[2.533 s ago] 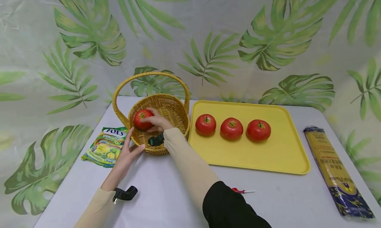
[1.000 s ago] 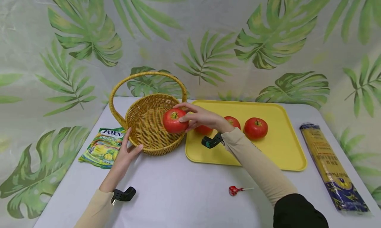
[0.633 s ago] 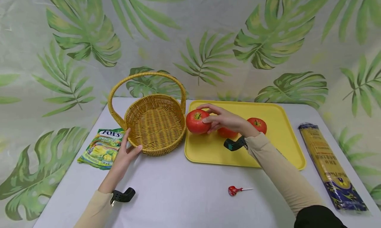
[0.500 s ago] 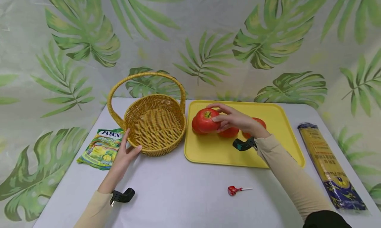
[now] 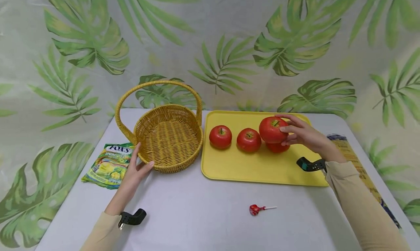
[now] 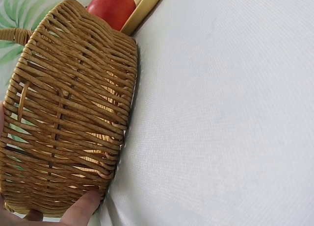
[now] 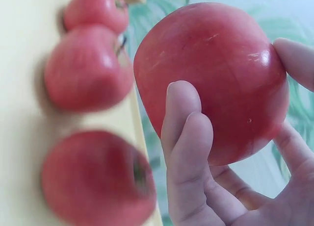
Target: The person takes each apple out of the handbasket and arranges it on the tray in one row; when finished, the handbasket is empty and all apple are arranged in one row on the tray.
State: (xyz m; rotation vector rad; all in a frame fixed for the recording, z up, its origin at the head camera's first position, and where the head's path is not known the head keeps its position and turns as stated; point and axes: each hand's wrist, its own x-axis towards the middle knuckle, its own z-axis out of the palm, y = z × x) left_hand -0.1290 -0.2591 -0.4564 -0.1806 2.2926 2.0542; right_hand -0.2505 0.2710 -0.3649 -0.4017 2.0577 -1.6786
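Note:
In the head view, my right hand [image 5: 303,136] grips a red apple [image 5: 273,130] over the right end of a row of three apples on the yellow tray [image 5: 249,167]. The right wrist view shows thumb and fingers around the held apple [image 7: 216,84], with the tray apples beside it. The held one partly covers the rightmost tray apple [image 5: 277,147]. My left hand [image 5: 132,178], thumb and index finger spread, touches the near left side of a wicker basket [image 5: 168,167]. In the left wrist view, a fingertip [image 6: 88,201] rests against the basket's woven outer wall.
A green FOX'S candy bag [image 5: 109,167] lies left of the basket, partly behind the left hand. A red lollipop [image 5: 254,209] lies in front of the tray. A long yellow and blue packet [image 5: 361,167] lies at the right, partly hidden by my right arm.
My right hand lifted the apple out of the basket and carried it rightward across the tray, past two of the apples there. The left hand stays at the basket.

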